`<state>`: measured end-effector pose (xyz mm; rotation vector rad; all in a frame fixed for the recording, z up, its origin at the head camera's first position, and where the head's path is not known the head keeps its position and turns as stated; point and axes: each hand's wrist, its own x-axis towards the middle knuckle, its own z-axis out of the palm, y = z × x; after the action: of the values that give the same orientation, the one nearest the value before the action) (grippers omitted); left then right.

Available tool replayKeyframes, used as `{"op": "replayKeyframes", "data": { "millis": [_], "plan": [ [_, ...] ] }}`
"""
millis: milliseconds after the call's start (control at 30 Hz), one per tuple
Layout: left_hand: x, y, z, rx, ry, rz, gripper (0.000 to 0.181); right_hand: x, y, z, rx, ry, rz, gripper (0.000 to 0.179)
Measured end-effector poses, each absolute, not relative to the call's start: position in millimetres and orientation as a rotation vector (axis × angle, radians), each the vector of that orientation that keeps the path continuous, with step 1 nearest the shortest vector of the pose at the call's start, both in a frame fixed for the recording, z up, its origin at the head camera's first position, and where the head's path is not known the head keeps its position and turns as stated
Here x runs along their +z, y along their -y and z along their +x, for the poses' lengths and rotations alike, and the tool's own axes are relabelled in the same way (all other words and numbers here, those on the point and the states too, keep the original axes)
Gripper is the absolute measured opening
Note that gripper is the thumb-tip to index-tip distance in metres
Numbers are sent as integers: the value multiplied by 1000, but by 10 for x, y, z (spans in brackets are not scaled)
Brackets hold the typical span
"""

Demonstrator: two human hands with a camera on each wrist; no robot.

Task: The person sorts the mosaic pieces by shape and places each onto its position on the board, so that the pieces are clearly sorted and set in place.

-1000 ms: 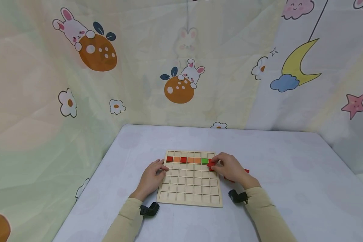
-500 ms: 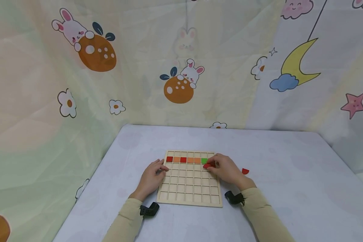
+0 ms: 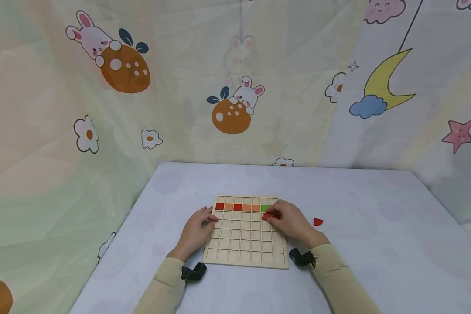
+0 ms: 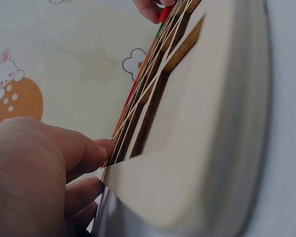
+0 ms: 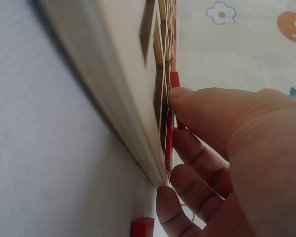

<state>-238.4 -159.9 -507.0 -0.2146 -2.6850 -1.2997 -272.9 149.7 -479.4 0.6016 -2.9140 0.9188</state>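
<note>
A wooden grid board (image 3: 245, 244) lies flat on the table. One of its upper rows holds red, orange and green square tiles, with a green tile (image 3: 264, 208) nearest my right hand. My right hand (image 3: 292, 220) pinches a red piece (image 3: 265, 216) between thumb and fingers over the row below. In the right wrist view this red piece (image 5: 175, 81) stands tilted at the thumb tip, and another red tile (image 5: 168, 143) sits in the grid under the fingers. My left hand (image 3: 196, 229) rests relaxed fingers against the board's left edge, fingertips right at the rim in the left wrist view.
A loose red piece (image 3: 318, 222) with one rounded side lies on the table right of the board. The white-covered table (image 3: 357, 196) ends at a patterned cloth backdrop (image 3: 298, 109). Each wrist wears a black camera mount, such as the left one (image 3: 194, 271).
My right hand has shifted left and slightly toward me with the red piece, uncovering the loose red piece on the table. The left hand keeps its place at the board's edge.
</note>
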Motion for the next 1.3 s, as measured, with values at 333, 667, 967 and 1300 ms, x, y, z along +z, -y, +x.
{"op": "replayKeyframes", "data": {
  "millis": [333,667,967,1300],
  "plan": [
    [-5073,1599,-2381,-1293,2685,-213,15,-4789,-1491,-2735,907,2906,640,20],
    [-5077,1590,-2385,-1294,2687,-209,15,-4769,-1500,-2722,920,2920,614,24],
    [-5068,1580,-2391,-1287,2693,-204,15,-4695,-1721,-2776,1004,2927,476,26],
    [-5067,1589,-2391,-1291,2699,-200,15,-4662,-2118,-2846,1046,2918,316,33]
  ]
}}
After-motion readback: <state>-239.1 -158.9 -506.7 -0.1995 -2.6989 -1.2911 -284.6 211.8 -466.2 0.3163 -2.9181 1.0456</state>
